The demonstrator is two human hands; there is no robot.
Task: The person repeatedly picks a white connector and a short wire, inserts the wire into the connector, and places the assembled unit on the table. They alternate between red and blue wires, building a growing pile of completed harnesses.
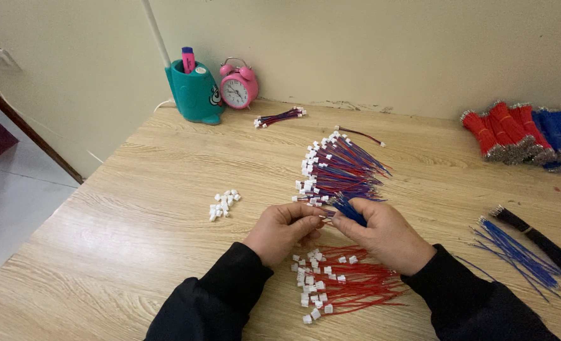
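Note:
My left hand (283,231) and my right hand (384,235) meet over the wooden table (135,215), fingertips almost touching. The right hand grips a small bunch of blue wires (350,211). The left hand pinches something small at the wire ends; it looks like a white connector, but it is mostly hidden. Just beyond my hands lies a fanned pile of red-and-blue wires with white connectors (337,170). Below my hands lies a heap of red wires with white connectors (343,284).
Loose white connectors (223,204) sit to the left. Loose blue wires (514,249) and a black bundle (539,240) lie at right, red and blue wire bundles (523,132) at far right. A teal pen holder (195,91), pink alarm clock (238,88) and small wire bunch (280,117) stand at the back.

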